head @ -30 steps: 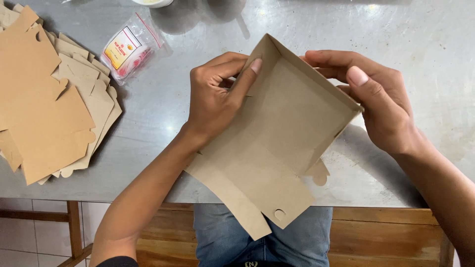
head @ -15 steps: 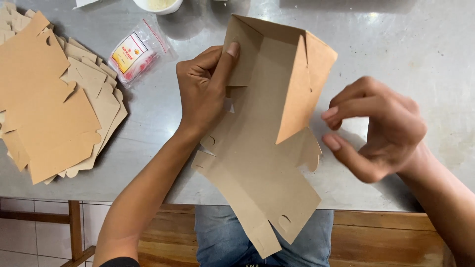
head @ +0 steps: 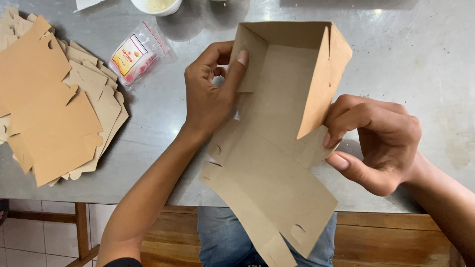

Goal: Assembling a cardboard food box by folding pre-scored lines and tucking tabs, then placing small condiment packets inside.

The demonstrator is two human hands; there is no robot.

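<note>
A brown cardboard box blank (head: 277,148), partly folded, is held over the front edge of a grey metal table (head: 420,59). Its far end stands up as walls with a side flap. My left hand (head: 210,94) grips the left wall, thumb pressed on the inside. My right hand (head: 376,141) pinches the lower edge of the right side flap between fingers and thumb. The long flat lid part with a round notch hangs down toward my lap.
A stack of flat brown box blanks (head: 49,104) lies at the table's left. A small clear plastic packet (head: 136,54) with a red and yellow label lies beside it. A white bowl (head: 156,5) sits at the far edge. Below is a wooden bench (head: 396,242).
The box has been turned and lifted, its walls folded up. My right hand let go of the top right edge, dropped lower, and now pinches the right flap.
</note>
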